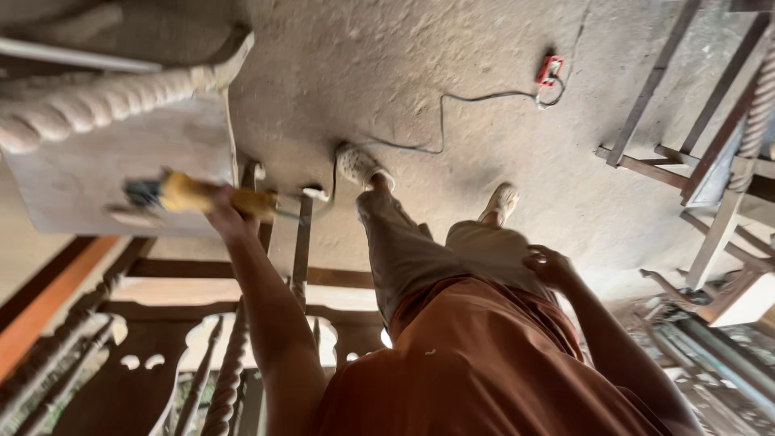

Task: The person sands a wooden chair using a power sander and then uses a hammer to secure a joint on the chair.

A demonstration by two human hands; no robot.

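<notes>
A dusty concrete floor [420, 56] fills most of the view, with a pale wooden panel [121, 165] topped by a rope-twist spindle [89, 105] at the left, dark carved furniture frames [161, 355] below it and more wooden frames [710, 153] at the right. The left hand [230, 211] is closed tight around the body of a yellow power tool [190, 194], blurred in the frame, whose head lies against the face of the pale panel. The right hand [549, 265] rests on the person's thigh with fingers loosely curled, holding nothing, while a thin grey cord [452, 101] trails across the floor to a small red plug box [550, 70].
</notes>
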